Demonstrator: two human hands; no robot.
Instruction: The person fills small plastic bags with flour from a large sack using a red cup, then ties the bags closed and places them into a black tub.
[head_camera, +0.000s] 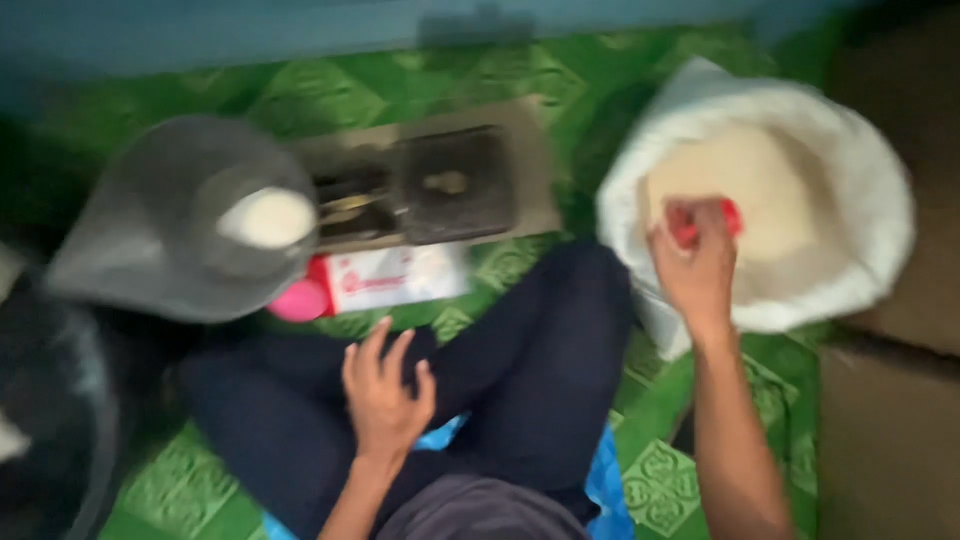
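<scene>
Blurred left hand (385, 400) rests on the knee, fingers spread, while right hand (695, 262) pinches a half-hidden red scoop (728, 218) over the white sack (850, 130).

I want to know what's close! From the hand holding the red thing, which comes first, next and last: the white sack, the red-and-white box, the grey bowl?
From the right hand, in the head view:
1. White sack: right beneath it, far right.
2. Red-and-white box: middle, on the green mat.
3. Grey bowl: far left.
</scene>
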